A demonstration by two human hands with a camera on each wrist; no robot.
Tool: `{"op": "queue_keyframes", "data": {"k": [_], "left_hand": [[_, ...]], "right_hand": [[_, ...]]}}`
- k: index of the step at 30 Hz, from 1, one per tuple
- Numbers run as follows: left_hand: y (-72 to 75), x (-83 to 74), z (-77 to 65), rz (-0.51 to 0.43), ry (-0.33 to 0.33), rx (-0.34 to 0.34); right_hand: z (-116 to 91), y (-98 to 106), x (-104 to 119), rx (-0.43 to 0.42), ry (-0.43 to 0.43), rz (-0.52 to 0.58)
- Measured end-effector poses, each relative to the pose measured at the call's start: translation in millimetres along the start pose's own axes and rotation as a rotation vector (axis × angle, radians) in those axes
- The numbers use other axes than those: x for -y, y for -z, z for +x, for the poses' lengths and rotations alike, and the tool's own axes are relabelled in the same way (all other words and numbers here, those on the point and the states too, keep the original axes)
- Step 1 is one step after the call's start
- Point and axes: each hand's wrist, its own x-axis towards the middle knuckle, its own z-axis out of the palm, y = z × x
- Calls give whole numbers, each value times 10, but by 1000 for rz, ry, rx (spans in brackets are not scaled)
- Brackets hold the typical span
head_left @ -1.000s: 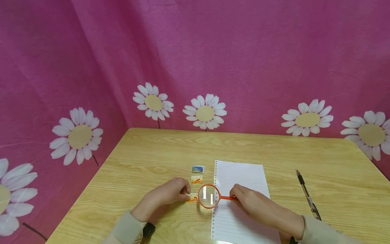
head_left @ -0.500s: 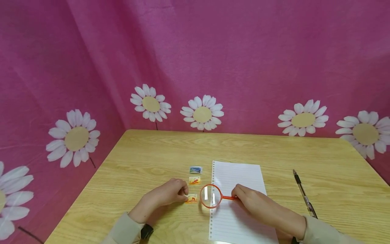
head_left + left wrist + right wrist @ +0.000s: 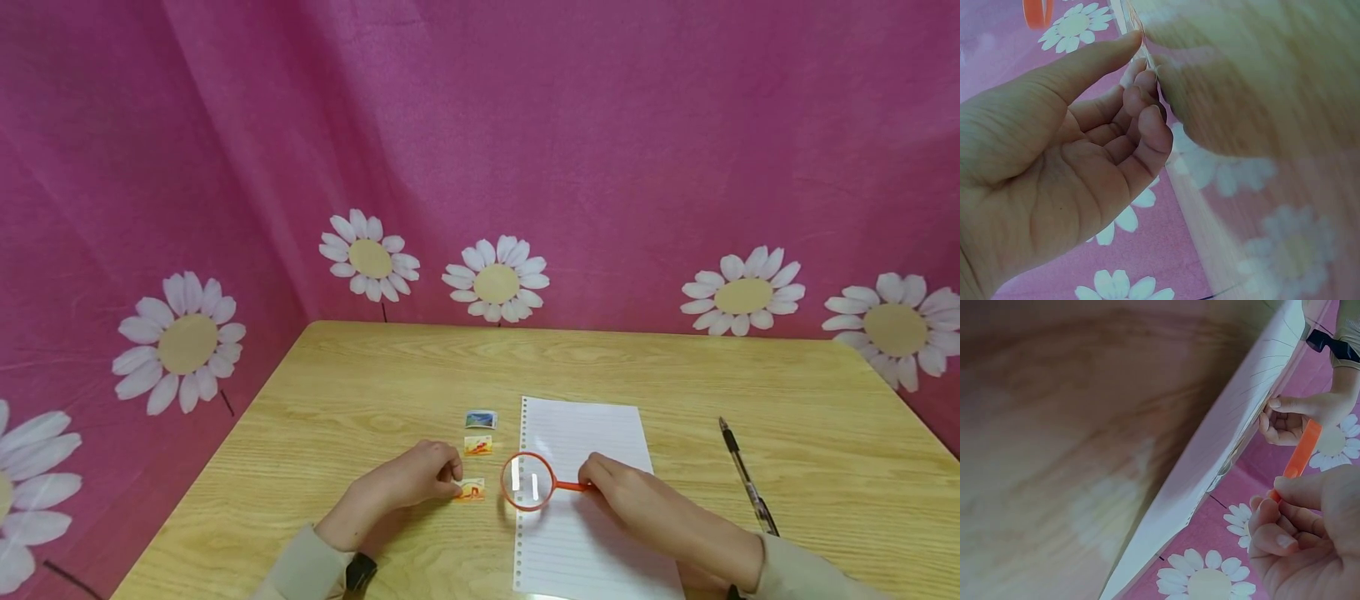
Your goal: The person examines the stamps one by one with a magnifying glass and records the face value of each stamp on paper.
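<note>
Grasping the round, orange-rimmed magnifying glass [image 3: 534, 483] by its handle, the right hand [image 3: 628, 502] has drawn it farther over the white lined paper sheet [image 3: 585, 546]; left of that sheet, the rectangular yellow-orange stamp [image 3: 472, 490] now lies clear, unmagnified, at the left hand's [image 3: 399, 483] relaxed fingers.

You could read no text, label, brand or number in any view. On table [image 3: 375, 358], blue-green card [image 3: 481, 419], closest of three to far edge, bore picture; any lettering too small for you to tell. Middle card [image 3: 478, 446], yellow and red, same: any lettering too small. Nearest card [image 3: 472, 490], closest of three to near edge: orange picture, any wording too small. Lined sheet [image 3: 585, 542] beside cards showed you ruled lines. Pen [image 3: 741, 467], toward right edge: any barrel marking too small.
</note>
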Motion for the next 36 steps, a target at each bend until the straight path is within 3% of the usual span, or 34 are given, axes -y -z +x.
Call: {"op": "queue_keyframes", "data": {"k": [18, 30, 36], "left_hand": [[-10, 12, 12, -2, 12, 11], [-4, -8, 5, -21, 25, 19], [-3, -9, 2, -18, 28, 17]], "right_hand": [[-115, 61, -71, -23, -14, -11], [-210, 131, -106, 19, -92, 11], [-253, 165, -144, 6, -81, 3]]}}
